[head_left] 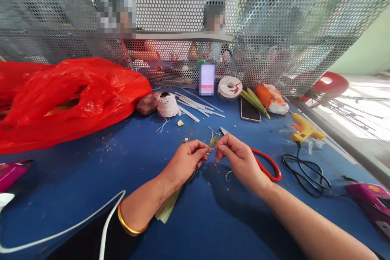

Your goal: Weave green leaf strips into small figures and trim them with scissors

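My left hand [195, 155] is closed in a pinch around a pale green husk [169, 208]. Its wide end hangs below my left wrist, and a thin yellowish tip [214, 139] pokes out past the fingertips. Just to the right, my right hand [236, 155] pinches what looks like a thin white thread, drawn close against the tip. Red-handled scissors [276, 172] lie under my right hand, their blade pointing away to the upper left. A white thread spool [167, 105] with a loose end stands behind my hands.
Behind lie white strips [198, 105], a ribbon roll [230, 87], a lit phone [207, 79], a dark phone [250, 109] with green husks [255, 100] and a tissue pack [272, 98]. At right is a yellow glue gun [306, 127] with its cord; at left, a red plastic bag [106, 85].
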The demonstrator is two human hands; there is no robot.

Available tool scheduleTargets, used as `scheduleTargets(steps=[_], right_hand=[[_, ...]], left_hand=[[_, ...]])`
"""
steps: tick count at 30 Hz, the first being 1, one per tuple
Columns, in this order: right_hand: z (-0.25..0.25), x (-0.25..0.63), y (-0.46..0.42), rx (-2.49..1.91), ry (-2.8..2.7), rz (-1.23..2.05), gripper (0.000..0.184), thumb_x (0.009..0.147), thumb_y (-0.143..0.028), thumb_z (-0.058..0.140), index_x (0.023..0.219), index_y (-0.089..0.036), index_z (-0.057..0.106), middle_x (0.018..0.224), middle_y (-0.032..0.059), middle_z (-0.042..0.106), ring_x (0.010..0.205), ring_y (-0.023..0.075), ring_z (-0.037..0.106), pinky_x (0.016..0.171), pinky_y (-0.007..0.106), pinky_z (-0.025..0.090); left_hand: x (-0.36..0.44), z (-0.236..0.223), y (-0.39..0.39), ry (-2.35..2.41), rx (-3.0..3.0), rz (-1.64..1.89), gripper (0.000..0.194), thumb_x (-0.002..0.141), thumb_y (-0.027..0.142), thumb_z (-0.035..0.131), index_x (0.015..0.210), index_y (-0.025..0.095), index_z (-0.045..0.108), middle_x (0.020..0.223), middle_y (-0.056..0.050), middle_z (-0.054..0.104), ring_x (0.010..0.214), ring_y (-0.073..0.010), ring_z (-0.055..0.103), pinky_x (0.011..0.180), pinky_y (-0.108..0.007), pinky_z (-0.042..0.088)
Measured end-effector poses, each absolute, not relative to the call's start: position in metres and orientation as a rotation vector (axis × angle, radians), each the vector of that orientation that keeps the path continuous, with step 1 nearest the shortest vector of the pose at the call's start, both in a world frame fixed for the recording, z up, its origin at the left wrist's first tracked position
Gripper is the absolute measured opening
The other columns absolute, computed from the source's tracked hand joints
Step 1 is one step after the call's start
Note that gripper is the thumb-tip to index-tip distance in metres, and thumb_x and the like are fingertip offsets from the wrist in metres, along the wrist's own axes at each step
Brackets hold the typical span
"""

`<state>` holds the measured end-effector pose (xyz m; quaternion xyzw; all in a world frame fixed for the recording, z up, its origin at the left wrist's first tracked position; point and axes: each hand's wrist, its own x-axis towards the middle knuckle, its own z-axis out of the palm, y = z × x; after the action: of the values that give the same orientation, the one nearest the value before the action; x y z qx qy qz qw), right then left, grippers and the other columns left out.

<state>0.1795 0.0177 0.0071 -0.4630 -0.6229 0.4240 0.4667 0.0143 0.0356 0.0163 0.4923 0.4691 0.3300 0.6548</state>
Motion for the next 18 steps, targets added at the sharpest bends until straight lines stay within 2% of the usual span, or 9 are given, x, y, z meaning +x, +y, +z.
scheduleTargets(steps=[9, 13, 18], right_hand=[[0.012, 0.178, 0.014, -1.147, -1.791, 1.063, 0.014, 0.094, -0.023, 0.044, 0.086, -0.021, 0.055, 0.076, 0.0002, 0.062, 0.072, 0.0138, 0.058, 0.068, 0.026, 0.045], [0.017, 0.182, 0.013, -1.207, -1.877, 1.083, 0.014, 0.092, -0.019, 0.045, 0.082, -0.021, 0.055, 0.074, -0.0005, 0.062, 0.071, 0.0135, 0.059, 0.066, 0.025, 0.045], [0.017, 0.185, 0.016, -1.223, -1.815, 1.290, 0.012, 0.091, -0.023, 0.048, 0.081, -0.020, 0.055, 0.070, -0.0008, 0.063, 0.066, 0.0131, 0.061, 0.064, 0.025, 0.049]], left_hand=[[0.009, 0.018, 0.040, 1.197, 1.225, 0.754, 0.020, 0.081, 0.035, 0.061, 0.074, 0.016, 0.058, 0.050, 0.007, 0.044, 0.046, -0.0069, 0.034, 0.046, -0.021, 0.025], [0.007, 0.016, 0.043, 1.258, 1.292, 0.757, 0.017, 0.082, 0.031, 0.057, 0.073, 0.017, 0.056, 0.051, 0.006, 0.047, 0.046, -0.0080, 0.039, 0.046, -0.021, 0.030], [0.006, 0.016, 0.046, 1.269, 1.302, 0.738, 0.016, 0.081, 0.032, 0.059, 0.077, 0.016, 0.059, 0.057, 0.004, 0.052, 0.047, -0.0083, 0.044, 0.044, -0.020, 0.033]])
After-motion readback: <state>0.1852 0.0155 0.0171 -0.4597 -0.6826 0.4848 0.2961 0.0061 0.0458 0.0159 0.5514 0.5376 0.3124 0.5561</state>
